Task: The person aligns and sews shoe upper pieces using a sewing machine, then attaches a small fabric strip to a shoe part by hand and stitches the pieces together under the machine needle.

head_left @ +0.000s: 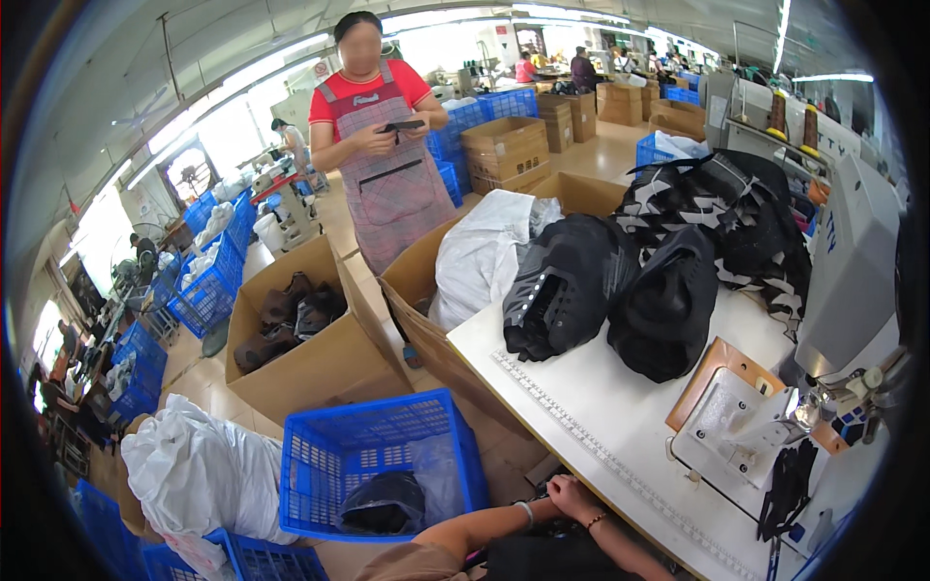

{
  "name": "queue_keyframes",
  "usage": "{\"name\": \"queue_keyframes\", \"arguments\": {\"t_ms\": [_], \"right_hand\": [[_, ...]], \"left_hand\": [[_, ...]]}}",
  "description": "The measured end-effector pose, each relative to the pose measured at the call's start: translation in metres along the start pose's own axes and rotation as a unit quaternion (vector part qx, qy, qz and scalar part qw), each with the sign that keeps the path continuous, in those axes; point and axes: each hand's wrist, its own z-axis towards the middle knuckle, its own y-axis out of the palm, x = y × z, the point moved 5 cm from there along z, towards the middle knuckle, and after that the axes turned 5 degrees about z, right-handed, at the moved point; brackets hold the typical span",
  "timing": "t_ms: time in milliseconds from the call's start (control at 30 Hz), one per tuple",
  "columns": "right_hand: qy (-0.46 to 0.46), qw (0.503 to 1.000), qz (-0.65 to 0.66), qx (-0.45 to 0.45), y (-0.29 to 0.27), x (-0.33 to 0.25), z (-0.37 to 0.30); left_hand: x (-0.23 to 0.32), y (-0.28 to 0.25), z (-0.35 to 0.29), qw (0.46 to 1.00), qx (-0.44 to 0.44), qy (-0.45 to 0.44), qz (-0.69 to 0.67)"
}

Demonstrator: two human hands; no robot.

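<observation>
Grip state: left hand (551,504) and right hand (576,498) overlap beside the edge of the white table (635,421); no held object is visible, and finger closure cannot be determined. Black upper bundle (668,324) rests on the table at one o'clock from the hands, well apart. Expected handling: soft, fairly light, not fragile; support both sides, since nested layers may slip.

Eyelet-dotted black shoe uppers (576,276) and plain black shoe uppers (668,305) are laid side by side on the tabletop (620,416).
</observation>
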Motion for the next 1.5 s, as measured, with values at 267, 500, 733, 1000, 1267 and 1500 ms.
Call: {"name": "queue_keyframes", "arguments": {"t_ms": [267, 500, 733, 1000, 1267, 1500], "right_hand": [[0.203, 0.972, -0.023, -0.116, 0.069, 0.149, 0.008], [0.182, 0.983, -0.009, -0.028, 0.035, 0.187, -0.063], [0.154, 0.986, 0.015, 0.055, 0.005, 0.224, -0.157], [0.155, 0.986, 0.03, 0.052, -0.06, 0.226, -0.201], [0.128, 0.982, 0.072, 0.121, -0.02, 0.019, 0.02], [0.034, 0.994, -0.014, 0.108, -0.006, 0.062, 0.01]], "left_hand": [[0.007, 0.007, 0.057, 0.999, -0.008, 0.017, 0.034], [0.004, 0.005, 0.036, 0.997, 0.018, 0.015, 0.068], [-0.019, -0.112, -0.135, 0.857, 0.349, -0.374, 0.064], [-0.139, 0.001, -0.254, 0.784, 0.116, -0.608, -0.043], [-0.129, 0.048, -0.238, 0.665, 0.292, -0.682, 0.085], [-0.157, 0.032, -0.211, 0.742, 0.248, -0.593, 0.19]]}}
